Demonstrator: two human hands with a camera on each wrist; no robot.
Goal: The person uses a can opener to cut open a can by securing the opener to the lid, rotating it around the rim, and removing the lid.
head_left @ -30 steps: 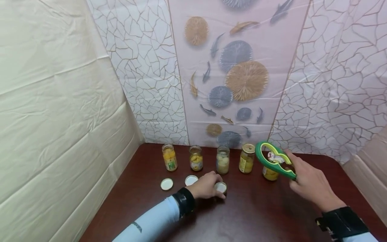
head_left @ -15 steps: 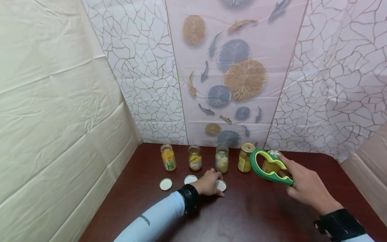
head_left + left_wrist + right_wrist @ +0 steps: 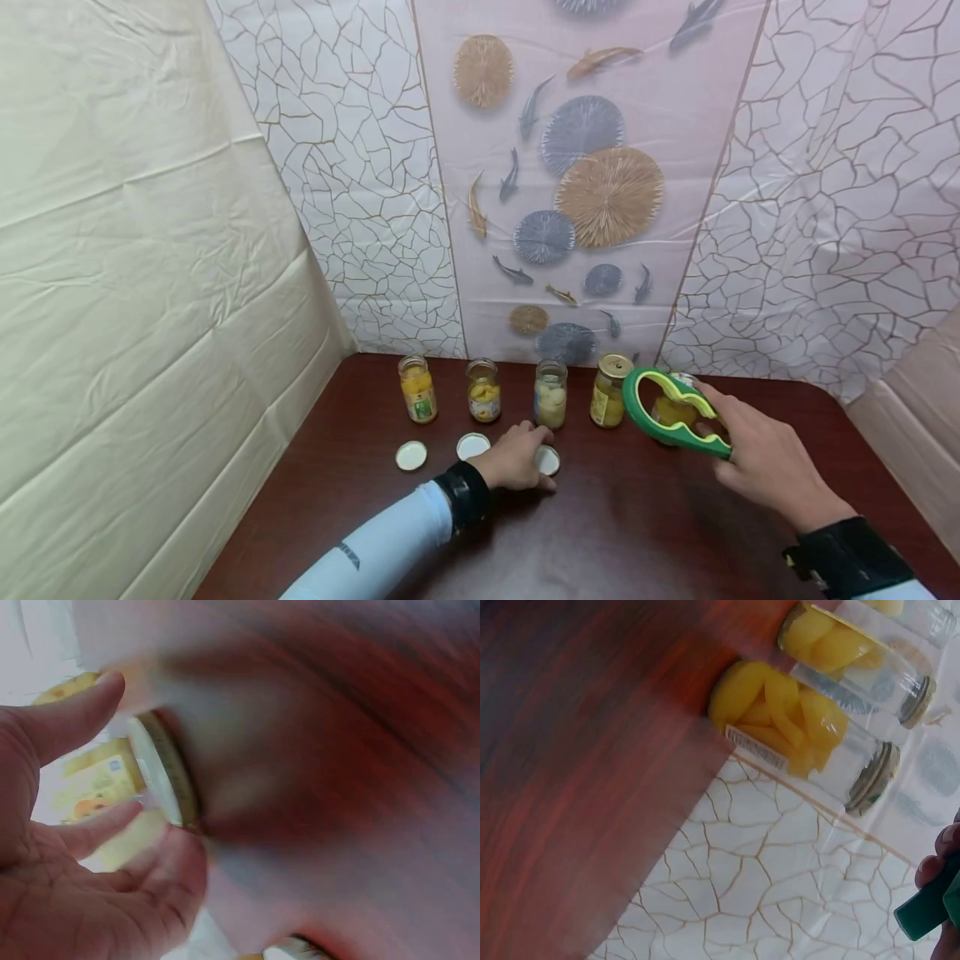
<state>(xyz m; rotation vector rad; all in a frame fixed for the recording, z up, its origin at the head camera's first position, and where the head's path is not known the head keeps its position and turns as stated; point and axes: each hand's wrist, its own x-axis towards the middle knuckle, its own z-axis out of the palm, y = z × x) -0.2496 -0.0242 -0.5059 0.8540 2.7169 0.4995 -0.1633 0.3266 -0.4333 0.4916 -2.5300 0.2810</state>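
My left hand (image 3: pixel 517 457) is beside a lid (image 3: pixel 547 460) that lies white side up on the table. In the left wrist view, fingers are spread loosely around this lid (image 3: pixel 161 769); one fingertip overlaps its rim, and whether it touches cannot be told. My right hand (image 3: pixel 772 450) grips a green jar opener (image 3: pixel 637 408) with a lime-green toothed inner edge, held in the air. Behind the opener is a capped jar of yellow fruit (image 3: pixel 672 410), partly hidden. Another capped jar, with a gold lid (image 3: pixel 613 392), stands to its left.
Three uncapped jars stand along the back: orange fruit (image 3: pixel 418 390), yellow fruit (image 3: pixel 483 392) and pale round fruit (image 3: pixel 551 396). Two more lids lie in front, one at far left (image 3: pixel 411 456) and one beside my left wrist (image 3: pixel 472 446). A patterned cloth (image 3: pixel 375 167) hangs behind the dark red table (image 3: pixel 600 533).
The lid by my left hand has gone from slightly tilted to flat on the table, and the thumb has moved off it. My right hand has shifted slightly left with the jar opener.
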